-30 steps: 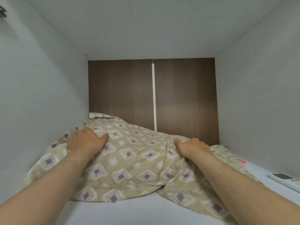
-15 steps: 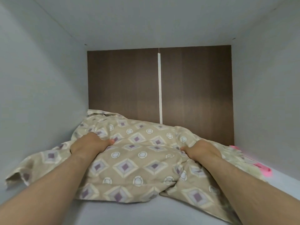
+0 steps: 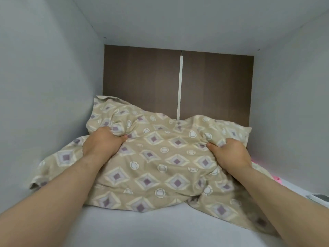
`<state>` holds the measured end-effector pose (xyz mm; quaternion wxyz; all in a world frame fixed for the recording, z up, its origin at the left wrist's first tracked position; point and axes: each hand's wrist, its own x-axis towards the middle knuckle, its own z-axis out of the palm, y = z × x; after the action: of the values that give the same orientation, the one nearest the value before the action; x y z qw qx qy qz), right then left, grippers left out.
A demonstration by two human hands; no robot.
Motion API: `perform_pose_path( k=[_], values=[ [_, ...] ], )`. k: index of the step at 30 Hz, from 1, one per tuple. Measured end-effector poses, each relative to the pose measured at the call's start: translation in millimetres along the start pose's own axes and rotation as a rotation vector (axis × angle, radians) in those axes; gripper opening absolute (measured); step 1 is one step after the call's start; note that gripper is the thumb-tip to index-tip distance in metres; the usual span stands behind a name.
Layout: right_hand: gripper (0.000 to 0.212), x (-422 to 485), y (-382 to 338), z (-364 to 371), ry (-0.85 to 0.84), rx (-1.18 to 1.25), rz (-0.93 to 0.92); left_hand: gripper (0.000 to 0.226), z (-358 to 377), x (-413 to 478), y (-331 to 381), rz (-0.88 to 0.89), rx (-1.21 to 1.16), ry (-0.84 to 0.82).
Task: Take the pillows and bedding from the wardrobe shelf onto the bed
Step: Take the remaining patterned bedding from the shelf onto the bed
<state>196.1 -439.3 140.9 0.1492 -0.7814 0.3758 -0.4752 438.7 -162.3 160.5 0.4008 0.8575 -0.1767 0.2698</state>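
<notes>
A beige pillow [image 3: 156, 161] with purple diamonds and white circles lies on the white wardrobe shelf [image 3: 135, 227], its far edge against the brown back panel. My left hand [image 3: 102, 142] is clenched on the fabric at its upper left. My right hand [image 3: 229, 153] is clenched on a fold at its upper right. The cloth bunches up between and behind both hands. The pillow's left corner hangs limp near the left wall.
White side walls [image 3: 44, 104] and a white top close the compartment. A brown back panel [image 3: 142, 81] has a white vertical strip. Something pink [image 3: 275, 180] shows behind the pillow at the right. A white and grey object [image 3: 319, 197] lies at the right edge.
Both hands have closed tighter on the pillow and gathered its fabric upward. The pillow's far edge now stands higher against the back panel. The camera view has shifted.
</notes>
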Motion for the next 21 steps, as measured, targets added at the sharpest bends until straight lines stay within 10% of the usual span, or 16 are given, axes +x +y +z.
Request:
perform_pose_path(
  k=[21],
  values=[
    [0.05, -144, 6, -216, 0.192, 0.1, -0.154, 0.056, -167, -184, 35, 0.051, -0.231, 0.243]
  ],
)
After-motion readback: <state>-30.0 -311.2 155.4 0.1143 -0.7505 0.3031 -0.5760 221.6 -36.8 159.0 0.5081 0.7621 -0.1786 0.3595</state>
